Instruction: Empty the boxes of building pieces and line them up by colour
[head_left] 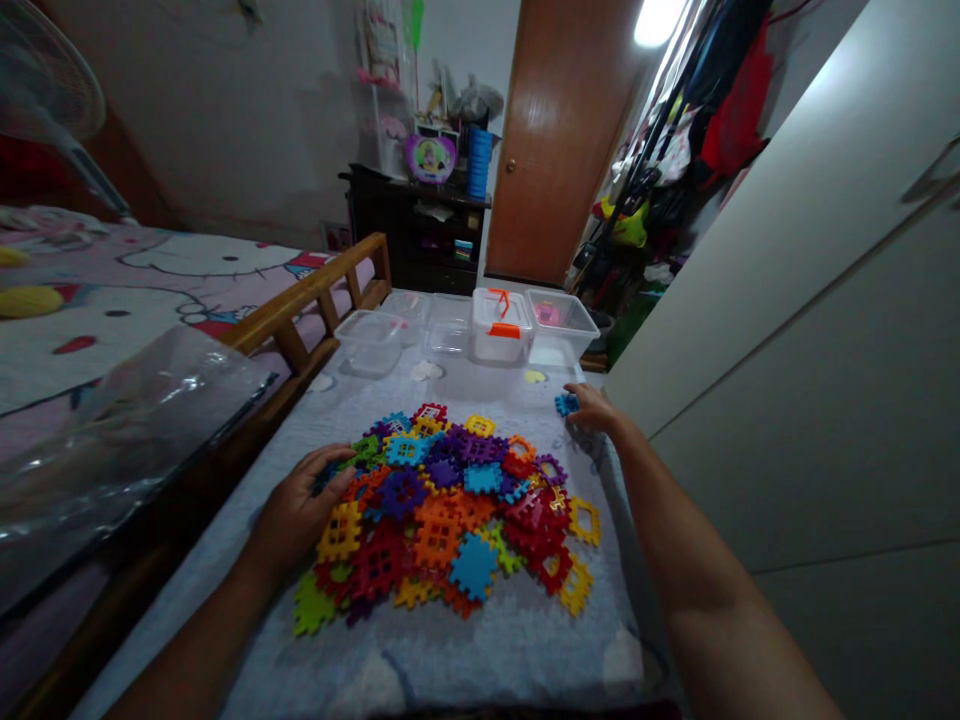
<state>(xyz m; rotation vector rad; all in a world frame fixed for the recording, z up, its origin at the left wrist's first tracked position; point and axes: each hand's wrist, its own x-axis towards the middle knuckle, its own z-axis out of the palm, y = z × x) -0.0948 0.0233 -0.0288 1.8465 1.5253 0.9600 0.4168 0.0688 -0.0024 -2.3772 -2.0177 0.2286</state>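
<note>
A loose pile of toothed plastic tiles (pixel 442 500) lies on a blue-grey cloth (pixel 540 650), and everything here can be placed by that pile. The left hand (pixel 304 500) is at its left edge, fingers curled over the tiles there; the fingertips are partly hidden, so I cannot tell whether they grip a piece or merely touch. The right hand (pixel 592 408) is off the pile's far right corner, narrowed about a small blue tile (pixel 565 404) at its fingertips; whether the tile is pinched or lies on the cloth cannot be told. Each tile looks light and stiff, probably hard moulded plastic, smooth enough to slide over its neighbours and not very fragile. The toothed rims, though, may snag one another, so a piece near the top should come away more cleanly than one lower down. A solid piece such as the plain blue tile (pixel 474 567) at the pile's near side suits a pinch across two opposite edges. The orange window tile (pixel 437 538) near the middle offers crossbars as well, while the yellow frame tile (pixel 584 521) at the right edge may flex slightly and is best taken by one side. Beyond the pile stands a clear lidded box (pixel 501 340) with orange fittings.
</note>
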